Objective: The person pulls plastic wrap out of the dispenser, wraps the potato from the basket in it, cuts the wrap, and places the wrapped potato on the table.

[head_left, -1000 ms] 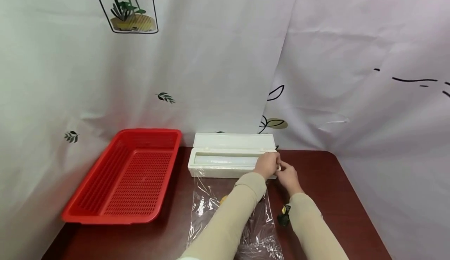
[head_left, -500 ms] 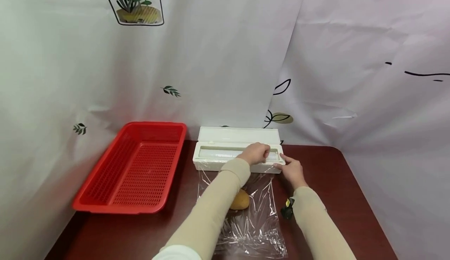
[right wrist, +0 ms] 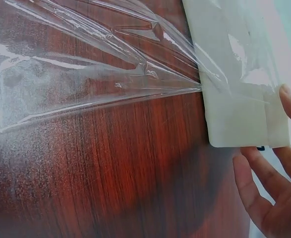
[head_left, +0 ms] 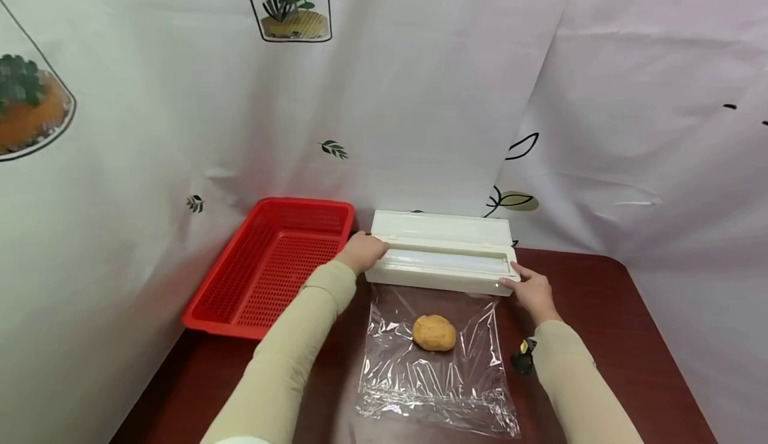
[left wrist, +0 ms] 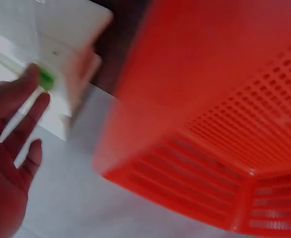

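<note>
A white cling film dispenser box [head_left: 438, 280] stands at the back of the table with its lid raised and a roll of film inside. My left hand [head_left: 363, 252] is at its left end, where thumb and finger pinch a small green slide cutter [left wrist: 46, 79], seen in the left wrist view. My right hand [head_left: 536, 294] grips the right end, thumb on top and fingers by the end face. A sheet of clear cling film [head_left: 474, 381] stretches from the box toward me. A yellowish-brown, potato-like lump [head_left: 434, 333] lies within the sheet's area; whether over or under it, I cannot tell.
A red plastic basket [head_left: 273, 281] stands left of the box, close to my left forearm. A small dark object with a yellow part [head_left: 522, 359] is beside my right wrist. A white printed cloth [head_left: 420, 97] hangs behind the table [head_left: 600, 337].
My left hand has moved left along the box from its right end to its left end, uncovering the lump from view. My right hand stays at the right end. The head view has shifted left.
</note>
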A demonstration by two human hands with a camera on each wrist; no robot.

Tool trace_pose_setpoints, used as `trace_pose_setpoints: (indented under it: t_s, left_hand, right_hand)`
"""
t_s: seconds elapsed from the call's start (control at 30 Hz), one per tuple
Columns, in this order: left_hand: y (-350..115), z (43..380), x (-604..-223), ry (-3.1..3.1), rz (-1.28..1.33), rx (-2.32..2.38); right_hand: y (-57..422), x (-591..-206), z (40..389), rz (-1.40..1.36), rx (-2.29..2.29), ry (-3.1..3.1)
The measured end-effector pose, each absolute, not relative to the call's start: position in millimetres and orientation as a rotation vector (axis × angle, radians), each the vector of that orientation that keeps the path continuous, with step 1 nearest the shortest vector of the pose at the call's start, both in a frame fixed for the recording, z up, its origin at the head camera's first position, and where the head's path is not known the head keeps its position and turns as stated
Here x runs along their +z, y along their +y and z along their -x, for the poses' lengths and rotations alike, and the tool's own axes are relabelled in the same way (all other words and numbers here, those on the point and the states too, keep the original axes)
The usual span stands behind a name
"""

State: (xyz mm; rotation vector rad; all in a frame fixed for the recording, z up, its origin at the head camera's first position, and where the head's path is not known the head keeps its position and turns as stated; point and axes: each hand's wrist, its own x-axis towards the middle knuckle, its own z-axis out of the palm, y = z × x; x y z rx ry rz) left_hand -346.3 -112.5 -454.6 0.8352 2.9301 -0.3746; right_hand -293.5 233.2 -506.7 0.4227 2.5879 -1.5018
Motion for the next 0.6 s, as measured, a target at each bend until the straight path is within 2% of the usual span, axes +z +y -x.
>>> trace_pose_setpoints:
  t_s: [0.27, 0.43, 0.6]
  left_hand:
    - [-111, 335, -454, 2.945, -0.571, -0.238]
    - [-119, 323, -442, 3.067, -0.562, -0.102]
    - [-111, 292, -439, 3.177, -0.569, 0.015]
  right_hand:
    - [239, -511, 295, -0.203, -1.266, 2.713]
    - [246, -507, 298, -0.081, -1.298, 2.701]
    - [255, -504, 289, -0.038, -1.478, 2.738]
